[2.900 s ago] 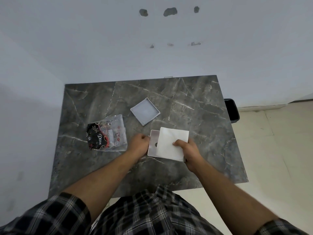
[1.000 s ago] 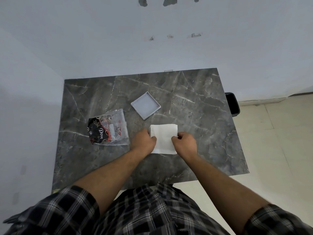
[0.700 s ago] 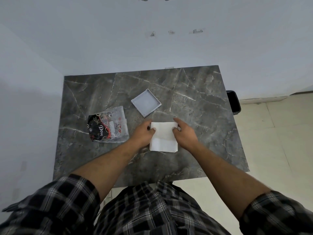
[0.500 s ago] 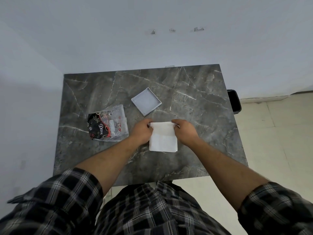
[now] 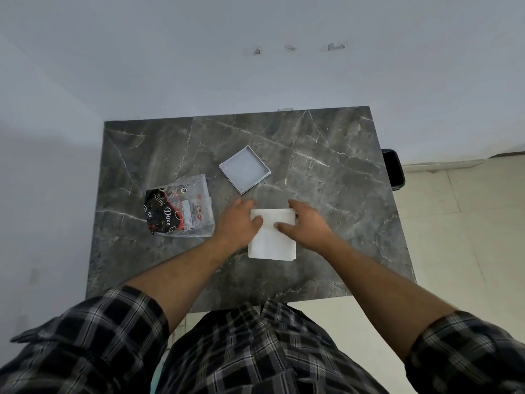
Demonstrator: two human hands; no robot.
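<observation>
Right hand (image 5: 308, 223) flattened, left hand (image 5: 238, 220) pressing napkin (image 5: 272, 244)

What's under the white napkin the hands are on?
Only the grey marble table shows around the white napkin. The left hand and right hand rest on its far half; anything beneath it is covered.

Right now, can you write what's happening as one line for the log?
white paper: on table; left hand: presses its left edge; right hand: presses its right edge; nearby: square lid, candy bag
</observation>
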